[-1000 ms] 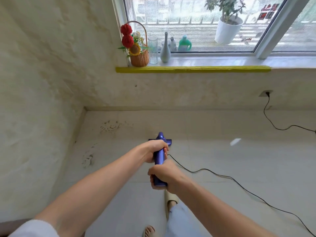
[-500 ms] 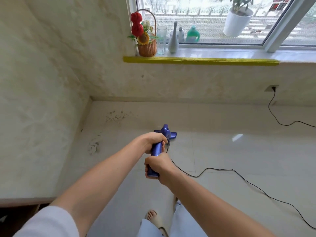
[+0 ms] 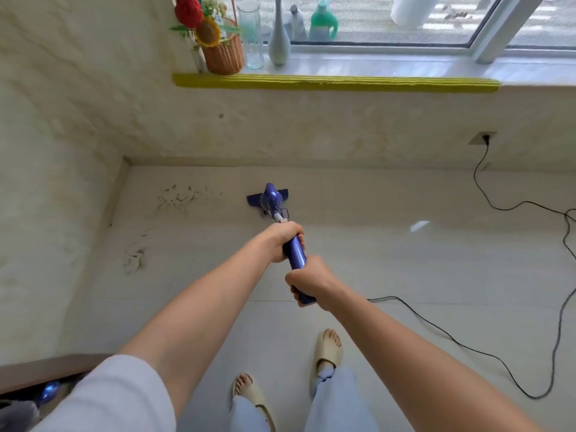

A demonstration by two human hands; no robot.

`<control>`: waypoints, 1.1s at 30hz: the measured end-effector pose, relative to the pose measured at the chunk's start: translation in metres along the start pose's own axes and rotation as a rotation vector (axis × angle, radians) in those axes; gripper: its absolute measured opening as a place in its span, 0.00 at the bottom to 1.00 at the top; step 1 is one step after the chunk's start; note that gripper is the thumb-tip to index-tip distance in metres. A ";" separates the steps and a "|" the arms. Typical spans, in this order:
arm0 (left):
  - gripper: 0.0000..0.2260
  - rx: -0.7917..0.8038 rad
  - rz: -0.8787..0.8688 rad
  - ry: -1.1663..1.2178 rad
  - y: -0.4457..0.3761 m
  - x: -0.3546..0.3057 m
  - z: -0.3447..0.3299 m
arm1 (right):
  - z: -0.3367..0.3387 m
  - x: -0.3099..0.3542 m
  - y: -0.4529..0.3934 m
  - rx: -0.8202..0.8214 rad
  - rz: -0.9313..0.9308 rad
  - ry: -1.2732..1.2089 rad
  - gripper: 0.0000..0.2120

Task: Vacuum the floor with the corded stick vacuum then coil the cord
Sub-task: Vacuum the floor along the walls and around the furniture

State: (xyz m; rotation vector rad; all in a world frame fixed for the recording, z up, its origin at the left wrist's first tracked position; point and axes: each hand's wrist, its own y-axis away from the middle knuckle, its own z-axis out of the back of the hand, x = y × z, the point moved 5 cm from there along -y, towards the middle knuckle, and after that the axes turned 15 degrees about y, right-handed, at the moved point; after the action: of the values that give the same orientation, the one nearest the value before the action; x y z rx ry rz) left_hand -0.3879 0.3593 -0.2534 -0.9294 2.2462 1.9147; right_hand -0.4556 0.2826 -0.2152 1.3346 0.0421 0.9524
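Stick vacuum [image 3: 296,254]: blue, head [image 3: 268,199] on floor [image 3: 405,275] close to far wall, dust patches [image 3: 180,199] just left. Left hand [image 3: 285,241] clenched round handle farther up, right hand [image 3: 307,283] clenched round near end. Wicker basket [image 3: 224,56] on sill holding flowers; clear glass vase [image 3: 251,32] beside it. Open floor right, crossed by cord [image 3: 452,338] running to wall socket [image 3: 483,138]. Versus 0.5 s ago: head pushed farther toward wall, arms extended.
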 end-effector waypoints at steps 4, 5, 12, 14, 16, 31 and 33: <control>0.09 -0.044 -0.036 0.047 -0.030 -0.009 -0.058 | 0.066 -0.011 -0.035 -0.031 0.036 0.128 0.08; 0.10 -0.041 -0.041 0.059 -0.035 -0.012 -0.070 | 0.081 -0.013 -0.042 -0.040 0.044 0.145 0.08; 0.10 -0.008 -0.013 0.072 -0.046 -0.006 -0.129 | 0.141 -0.034 -0.049 -0.058 0.031 0.203 0.08; 0.10 0.013 -0.002 0.080 -0.038 0.000 -0.137 | 0.146 -0.039 -0.039 -0.055 0.023 0.203 0.08; 0.10 0.036 0.000 0.079 -0.028 0.005 -0.143 | 0.150 -0.041 -0.027 -0.060 0.017 0.193 0.08; 0.07 0.182 0.195 -0.143 0.083 0.090 -0.074 | 0.030 -0.069 0.125 -0.043 -0.074 -0.269 0.08; 0.05 0.187 0.219 -0.191 0.087 0.090 -0.058 | 0.012 -0.066 0.129 -0.028 -0.064 -0.335 0.09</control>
State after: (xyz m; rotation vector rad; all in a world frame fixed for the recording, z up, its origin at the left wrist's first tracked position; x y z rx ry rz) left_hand -0.4826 0.2743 -0.1997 -0.4732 2.4406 1.7425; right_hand -0.5636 0.2249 -0.1361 1.4427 -0.1831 0.6646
